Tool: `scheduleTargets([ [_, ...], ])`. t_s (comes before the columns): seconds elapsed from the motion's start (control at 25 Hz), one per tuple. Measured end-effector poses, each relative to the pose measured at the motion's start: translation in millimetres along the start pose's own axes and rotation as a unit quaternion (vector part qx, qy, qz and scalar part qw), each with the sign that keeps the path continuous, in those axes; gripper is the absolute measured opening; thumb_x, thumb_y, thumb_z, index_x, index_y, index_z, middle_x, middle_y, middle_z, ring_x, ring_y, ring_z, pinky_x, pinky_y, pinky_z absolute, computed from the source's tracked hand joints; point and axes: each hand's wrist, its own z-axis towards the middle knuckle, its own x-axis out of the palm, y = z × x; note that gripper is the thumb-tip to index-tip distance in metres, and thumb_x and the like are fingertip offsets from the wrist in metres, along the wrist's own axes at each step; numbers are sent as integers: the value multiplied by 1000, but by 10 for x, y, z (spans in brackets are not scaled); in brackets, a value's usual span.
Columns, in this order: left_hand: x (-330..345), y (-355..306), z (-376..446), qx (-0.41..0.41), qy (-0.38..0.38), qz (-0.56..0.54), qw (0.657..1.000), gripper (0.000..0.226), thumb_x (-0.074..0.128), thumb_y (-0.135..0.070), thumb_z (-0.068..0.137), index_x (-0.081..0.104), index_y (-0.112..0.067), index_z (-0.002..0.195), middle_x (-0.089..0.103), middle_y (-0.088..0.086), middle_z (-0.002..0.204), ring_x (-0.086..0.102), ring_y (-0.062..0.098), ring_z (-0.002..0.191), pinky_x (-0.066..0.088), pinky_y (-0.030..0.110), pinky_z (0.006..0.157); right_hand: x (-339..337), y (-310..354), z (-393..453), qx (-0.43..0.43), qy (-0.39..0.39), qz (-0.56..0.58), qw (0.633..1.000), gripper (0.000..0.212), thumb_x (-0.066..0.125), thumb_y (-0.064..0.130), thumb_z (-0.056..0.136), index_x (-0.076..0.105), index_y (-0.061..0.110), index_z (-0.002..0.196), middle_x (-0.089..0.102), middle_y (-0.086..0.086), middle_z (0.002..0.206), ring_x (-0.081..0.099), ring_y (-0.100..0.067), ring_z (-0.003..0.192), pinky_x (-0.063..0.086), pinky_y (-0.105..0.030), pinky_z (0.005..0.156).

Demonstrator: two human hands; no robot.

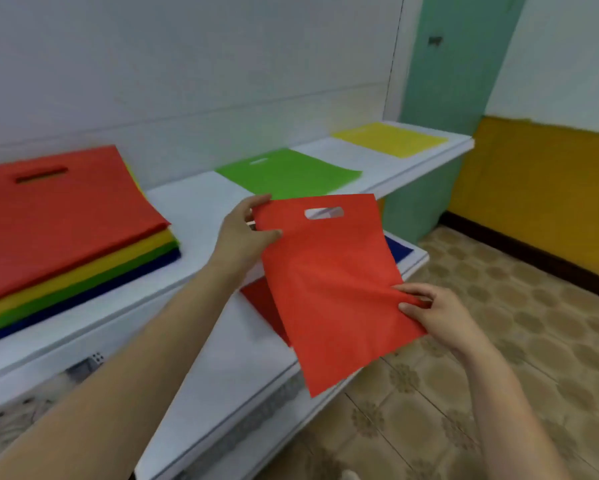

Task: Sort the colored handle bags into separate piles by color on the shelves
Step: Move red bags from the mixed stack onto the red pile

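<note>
I hold a red handle bag (329, 292) flat in the air over the lower shelf (221, 368). My left hand (244, 237) pinches its top left corner beside the handle slot. My right hand (429, 315) pinches its right edge. Under it on the lower shelf lies another red bag (261, 303), partly hidden, and a blue bag (398, 249) shows further right. On the upper shelf (194, 206) lie a green bag (287, 174) and a yellow bag (389, 138). At the left stands a mixed stack (59, 216) with a red bag on top and yellow, green and blue layers below.
A white wall backs the shelves. A green pillar (457, 64) stands at the shelves' right end. Patterned floor tiles (498, 341) spread to the right, bounded by a yellow wall (547, 188) with a dark skirting.
</note>
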Motion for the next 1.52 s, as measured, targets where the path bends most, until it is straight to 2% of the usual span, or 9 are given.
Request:
scheduleTargets([
  [0.16,673,581,2,44,107,191,975,30,67,-5,81,75,-22,104,67,-17,88,55,-15,69,47,13,76,-131,-563,499,60,6,-16,998,28,68,2,84,69,20,106,64,1,109,58,-2,85,43,-14,64],
  [0.36,1145,1584,325,-67,235,284,927,28,61,-7,90,73,-23,110,68,-12,114,59,-3,105,43,15,95,-281,-1236,1353,146,57,-32,987,41,74,14,81,62,26,119,62,-10,113,62,-17,90,47,-21,67],
  [0.52,1181,2122,680,-202,80,240,946,46,60,2,87,66,-27,121,69,0,111,62,0,84,49,19,82,-274,-1700,2002,226,73,6,971,54,79,22,78,57,21,127,59,-7,117,63,-20,96,54,-33,83],
  [0.76,919,3309,1152,-344,-109,157,919,61,70,-3,78,49,-17,133,65,16,114,66,27,94,56,44,84,478,-2198,2790,234,80,-22,969,18,72,22,84,66,9,74,55,-1,55,52,-13,47,41,-22,48],
  [0.88,806,3898,1365,-396,-177,152,888,40,76,-16,69,62,-13,106,69,18,105,68,31,89,57,51,84,1006,-2503,3160,199,101,-43,974,17,67,21,88,70,6,97,61,-3,68,57,-16,59,50,-24,58],
  [1.12,626,4632,1755,-420,-207,145,872,34,75,-14,82,66,-10,114,67,3,86,54,14,65,46,26,61,1731,-2934,3774,145,121,-142,972,15,64,17,89,71,6,98,68,-8,87,68,-19,72,52,-18,68],
  [1.28,534,4983,1913,-465,-218,111,851,7,70,-12,85,66,-16,88,66,-5,67,59,8,63,50,13,50,1979,-2973,3870,132,111,-128,977,17,59,-1,83,68,1,98,67,-17,95,69,-29,77,59,-40,73],
  [1.4,463,5203,1879,-501,-197,103,837,32,75,-35,71,69,-17,97,70,1,96,65,11,82,56,18,64,2038,-2918,3902,87,119,-241,959,25,62,14,86,65,8,111,52,-12,116,57,-28,100,52,-38,83],
  [1.52,698,4960,1767,-523,-204,61,825,31,75,-17,75,64,-10,104,68,6,90,65,14,80,57,28,74,2102,-2866,3951,105,129,-307,937,31,57,26,93,60,11,120,45,-11,123,47,-30,113,47,-40,89],
])
